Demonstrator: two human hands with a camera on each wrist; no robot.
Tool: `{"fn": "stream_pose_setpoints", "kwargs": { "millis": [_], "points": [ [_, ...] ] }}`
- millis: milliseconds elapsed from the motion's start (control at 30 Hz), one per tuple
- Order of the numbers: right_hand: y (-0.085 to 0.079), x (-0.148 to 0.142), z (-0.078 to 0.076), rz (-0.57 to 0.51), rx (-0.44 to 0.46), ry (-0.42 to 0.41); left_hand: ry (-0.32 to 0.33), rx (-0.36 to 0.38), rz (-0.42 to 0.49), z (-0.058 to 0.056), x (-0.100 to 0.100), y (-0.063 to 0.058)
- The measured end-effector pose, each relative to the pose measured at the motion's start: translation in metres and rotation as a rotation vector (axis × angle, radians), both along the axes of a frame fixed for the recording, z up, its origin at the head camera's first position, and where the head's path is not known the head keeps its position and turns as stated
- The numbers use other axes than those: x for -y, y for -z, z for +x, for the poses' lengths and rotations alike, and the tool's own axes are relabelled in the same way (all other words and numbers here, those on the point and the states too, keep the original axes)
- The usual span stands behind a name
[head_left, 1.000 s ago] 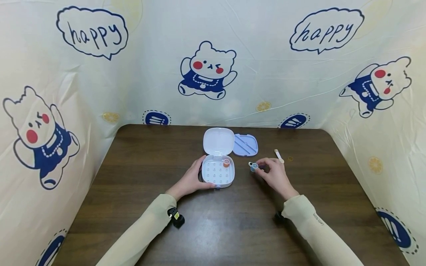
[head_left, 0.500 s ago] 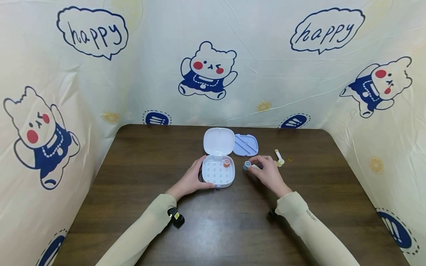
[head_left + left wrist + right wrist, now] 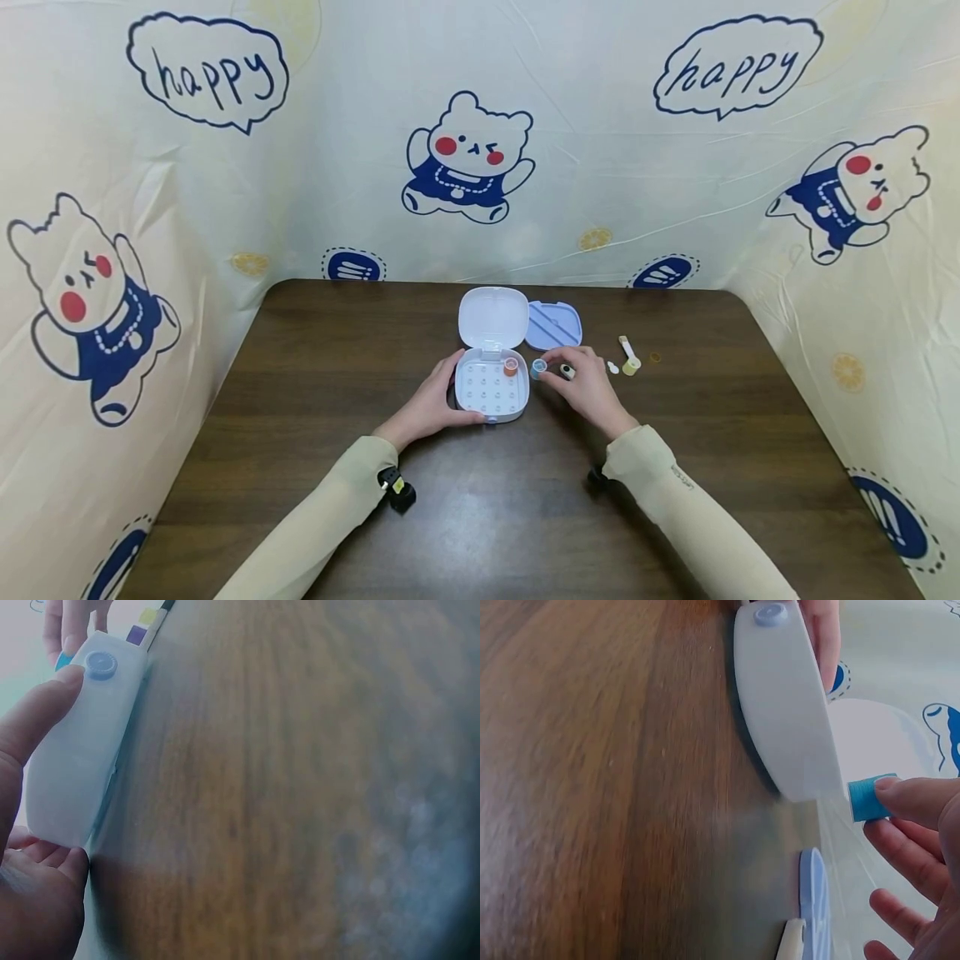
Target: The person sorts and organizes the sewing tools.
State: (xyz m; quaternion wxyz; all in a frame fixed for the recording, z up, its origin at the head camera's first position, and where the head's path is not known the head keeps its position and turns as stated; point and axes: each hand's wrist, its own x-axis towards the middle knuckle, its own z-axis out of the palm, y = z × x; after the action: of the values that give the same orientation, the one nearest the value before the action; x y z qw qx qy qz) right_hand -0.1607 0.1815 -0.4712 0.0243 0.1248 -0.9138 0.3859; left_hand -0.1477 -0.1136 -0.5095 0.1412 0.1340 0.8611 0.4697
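Observation:
A white sewing box stands with its lid raised, rows of small pegs inside. My left hand grips its left side, thumb along the front near the latch. An orange thread spool sits at the back right of the box. My right hand pinches a blue thread spool between thumb and fingers, just outside the box's right wall. In the right wrist view, the spool is beside the box's upper edge.
A lavender tray with diagonal ridges lies behind, right of the lid. Right of the right hand are a yellow spool, a white strip and a small white piece. A small dark-and-white item lies by the right hand.
My right hand has moved left with the blue spool, from beyond the tray to the box's right wall, uncovering the yellow spool and white piece. My left hand has stayed on the box.

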Motion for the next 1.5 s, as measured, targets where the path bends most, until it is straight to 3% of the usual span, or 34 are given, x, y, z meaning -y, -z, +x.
{"fn": "stream_pose_setpoints", "kwargs": {
  "millis": [967, 1200, 1500],
  "points": [
    [0.004, 0.037, -0.013, -0.019, -0.066, -0.041, -0.002, -0.008, 0.007, 0.003, 0.000, -0.003],
    [0.005, 0.045, -0.016, 0.018, -0.116, -0.046, -0.002, -0.001, 0.010, 0.004, 0.000, -0.005],
    [0.006, 0.053, -0.019, 0.067, -0.116, -0.039, -0.003, -0.016, 0.011, 0.003, 0.000, -0.003]
  ]
}}
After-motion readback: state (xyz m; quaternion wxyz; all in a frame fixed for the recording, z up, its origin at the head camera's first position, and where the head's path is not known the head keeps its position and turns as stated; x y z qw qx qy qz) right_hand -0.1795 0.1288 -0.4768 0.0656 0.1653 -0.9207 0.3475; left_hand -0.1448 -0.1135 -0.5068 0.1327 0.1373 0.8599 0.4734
